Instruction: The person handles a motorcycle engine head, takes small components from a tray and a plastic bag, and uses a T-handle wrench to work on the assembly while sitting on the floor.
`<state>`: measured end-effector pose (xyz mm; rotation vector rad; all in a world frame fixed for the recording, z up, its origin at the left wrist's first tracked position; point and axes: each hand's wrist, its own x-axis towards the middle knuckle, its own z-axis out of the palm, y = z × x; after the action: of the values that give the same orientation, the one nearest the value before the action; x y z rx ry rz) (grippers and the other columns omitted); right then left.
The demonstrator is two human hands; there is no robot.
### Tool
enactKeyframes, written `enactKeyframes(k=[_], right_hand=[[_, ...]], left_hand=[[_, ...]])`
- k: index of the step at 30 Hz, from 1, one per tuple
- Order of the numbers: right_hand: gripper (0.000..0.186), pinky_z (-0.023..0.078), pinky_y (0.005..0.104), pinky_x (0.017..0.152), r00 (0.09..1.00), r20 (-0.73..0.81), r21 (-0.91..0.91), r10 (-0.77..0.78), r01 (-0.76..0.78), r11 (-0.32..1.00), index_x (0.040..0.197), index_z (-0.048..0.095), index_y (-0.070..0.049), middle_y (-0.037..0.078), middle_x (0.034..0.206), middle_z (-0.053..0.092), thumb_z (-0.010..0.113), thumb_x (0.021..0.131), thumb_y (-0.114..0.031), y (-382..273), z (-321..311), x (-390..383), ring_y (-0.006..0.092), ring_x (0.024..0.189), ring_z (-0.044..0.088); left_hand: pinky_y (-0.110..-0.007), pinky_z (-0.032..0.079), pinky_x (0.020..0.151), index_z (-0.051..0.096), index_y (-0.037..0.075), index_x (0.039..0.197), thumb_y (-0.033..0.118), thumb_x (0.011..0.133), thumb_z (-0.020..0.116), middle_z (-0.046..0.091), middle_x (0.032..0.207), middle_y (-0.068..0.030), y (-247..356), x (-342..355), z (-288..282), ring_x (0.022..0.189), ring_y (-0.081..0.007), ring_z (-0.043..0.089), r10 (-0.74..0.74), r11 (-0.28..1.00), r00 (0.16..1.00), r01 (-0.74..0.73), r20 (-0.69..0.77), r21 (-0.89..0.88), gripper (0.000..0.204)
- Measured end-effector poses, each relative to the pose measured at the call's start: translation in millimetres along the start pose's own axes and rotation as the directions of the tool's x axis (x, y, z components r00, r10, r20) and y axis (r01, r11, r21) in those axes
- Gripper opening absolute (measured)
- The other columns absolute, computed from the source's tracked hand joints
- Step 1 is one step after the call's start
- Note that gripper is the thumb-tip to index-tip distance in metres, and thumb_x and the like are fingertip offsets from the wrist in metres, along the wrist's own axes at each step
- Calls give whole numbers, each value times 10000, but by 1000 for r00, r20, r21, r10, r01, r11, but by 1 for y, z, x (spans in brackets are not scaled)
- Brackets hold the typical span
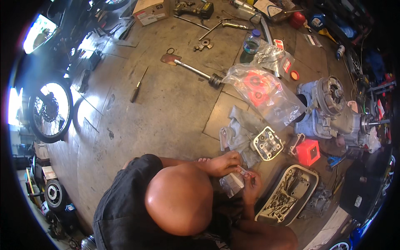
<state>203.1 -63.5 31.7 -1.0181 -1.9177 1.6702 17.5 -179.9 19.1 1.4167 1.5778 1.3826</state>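
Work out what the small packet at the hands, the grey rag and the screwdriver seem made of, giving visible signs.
Small packet: probably thin plastic, glossy, since it looks creased and catches the light.
Grey rag: soft fabric, matt, as it lies in loose folds.
Screwdriver: slim shaft likely metal; dark handle perhaps plastic, though too small to tell.

The left grip [228, 163] and right grip [252, 185] hold a small clear packet [232, 184] near a tray [307, 178] of bolts [280, 203].

Small bag [231, 185]: glossy plastic. Rag [246, 130]: matt cloth.
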Motion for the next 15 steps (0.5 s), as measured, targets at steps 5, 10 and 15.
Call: enactKeyframes(k=[5,10,15], right_hand=[[85,522,313,731,995,61,11,75,-76,997,963,727,-8,81,856,723,712,883,-34,7,0,0,178,770,658],[91,531,324,731,947,316,-352,-59,175,919,965,741,-16,124,882,742,721,884,-52,13,-13,-3,212,793,695],[151,541,368,714,938,346,-333,40,82,939,912,738,-42,128,846,727,791,828,-156,15,-7,-14,281,769,695]], left_hand=[[-433,484,835,653,77,1001,290,1001,578,605,963,-145,-8,39,-76,938,-328,600,-141,989,972,128,190,78,226],[-496,514,811,646,-2,1046,270,970,580,682,991,-238,-93,160,-248,924,-420,658,-193,817,704,501,-684,285,290],[-497,491,983,561,-25,1235,271,940,580,639,1191,-275,-222,205,-382,1162,-424,598,-245,321,619,778,-746,540,418]])
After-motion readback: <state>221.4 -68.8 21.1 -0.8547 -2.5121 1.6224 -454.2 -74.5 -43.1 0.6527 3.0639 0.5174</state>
